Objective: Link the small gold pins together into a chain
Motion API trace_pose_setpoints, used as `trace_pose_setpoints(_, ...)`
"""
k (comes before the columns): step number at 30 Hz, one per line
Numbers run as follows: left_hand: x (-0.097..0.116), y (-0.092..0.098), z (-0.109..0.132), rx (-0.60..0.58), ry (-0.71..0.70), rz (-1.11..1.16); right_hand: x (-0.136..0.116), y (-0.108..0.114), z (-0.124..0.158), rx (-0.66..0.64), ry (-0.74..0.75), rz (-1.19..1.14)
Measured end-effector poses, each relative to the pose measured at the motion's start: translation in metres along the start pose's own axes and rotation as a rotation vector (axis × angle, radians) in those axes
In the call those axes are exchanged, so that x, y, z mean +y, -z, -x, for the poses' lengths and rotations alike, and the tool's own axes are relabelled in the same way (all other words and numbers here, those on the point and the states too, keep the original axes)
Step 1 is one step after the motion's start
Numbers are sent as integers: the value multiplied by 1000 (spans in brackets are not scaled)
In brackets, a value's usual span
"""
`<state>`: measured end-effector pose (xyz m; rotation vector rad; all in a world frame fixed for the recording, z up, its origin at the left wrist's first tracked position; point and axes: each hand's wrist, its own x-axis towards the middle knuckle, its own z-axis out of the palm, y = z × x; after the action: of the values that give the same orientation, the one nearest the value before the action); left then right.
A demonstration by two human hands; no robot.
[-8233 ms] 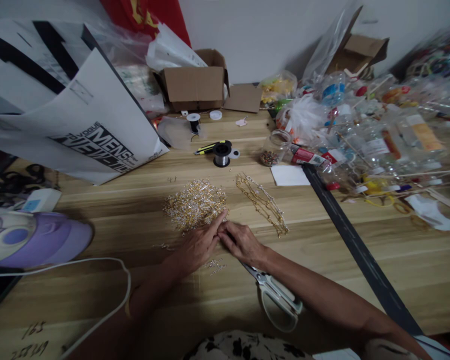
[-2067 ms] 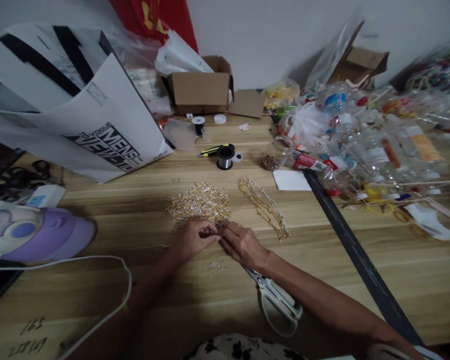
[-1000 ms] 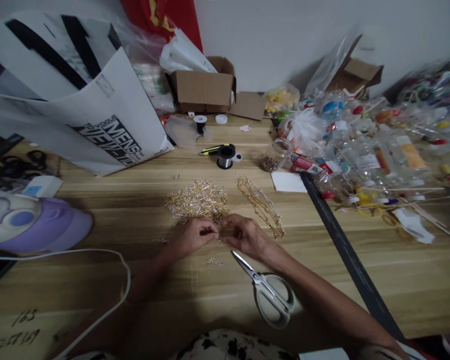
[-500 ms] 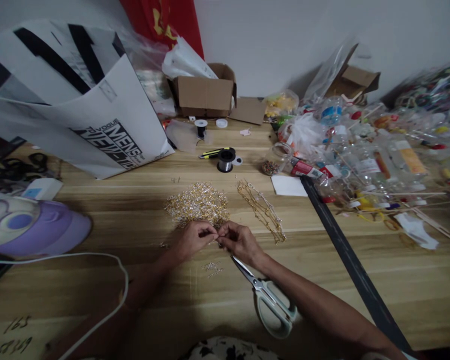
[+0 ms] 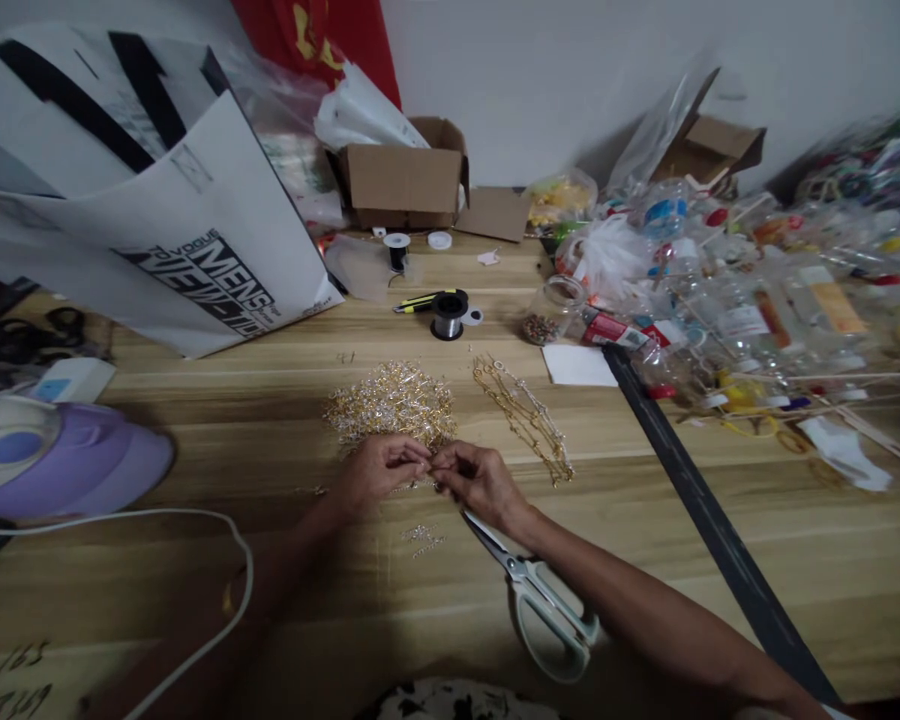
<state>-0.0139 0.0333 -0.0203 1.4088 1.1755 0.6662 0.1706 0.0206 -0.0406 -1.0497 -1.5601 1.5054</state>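
Note:
Fingertip to fingertip, my left hand (image 5: pixel 381 468) and my right hand (image 5: pixel 481 478) meet at the near edge of a heap of gold and silver beaded chain (image 5: pixel 390 400). Both hands are closed in a pinch. What sits between the fingers is too small to make out; a bit of fine chain shows just below the left fingertips. A pair of scissors (image 5: pixel 536 595) with pale handles lies under my right wrist, its blades pointing at the hands. Several short chain pieces (image 5: pixel 423 538) lie in front of me. Longer gold and silver chains (image 5: pixel 523 420) are laid out right of the heap.
Beyond the heap are a wire spool (image 5: pixel 448 316), a yellow-black cutter knife (image 5: pixel 418 301) and a bead jar (image 5: pixel 555 310). Plastic bottles (image 5: pixel 746 320) crowd the right. A paper bag (image 5: pixel 217 230), a purple cap-like object (image 5: pixel 94 455) and a white cable (image 5: pixel 225 518) occupy the left.
My hands stay pinched together at nearly the same spot, with the left fingers slightly shifted. A bit of chain now shows under the left fingertips. The view has tilted a little.

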Motion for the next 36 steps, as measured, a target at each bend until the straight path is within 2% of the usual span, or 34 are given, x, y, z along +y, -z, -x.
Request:
trace_pose_setpoints(5, -1, -2, 0, 41, -37, 10, -2, 0, 0, 10, 22, 26)
trace_pose_setpoints(13, 0, -5, 0, 34, -27, -5, 1, 0, 1, 51, 121, 160)
trace_pose_setpoints(23, 5, -14, 5, 70, -70, -129, -6, 0, 1, 45, 219, 287)
trace_pose_setpoints(36, 6, -19, 7, 134, -135, -257, -10, 0, 1, 41, 235, 337)
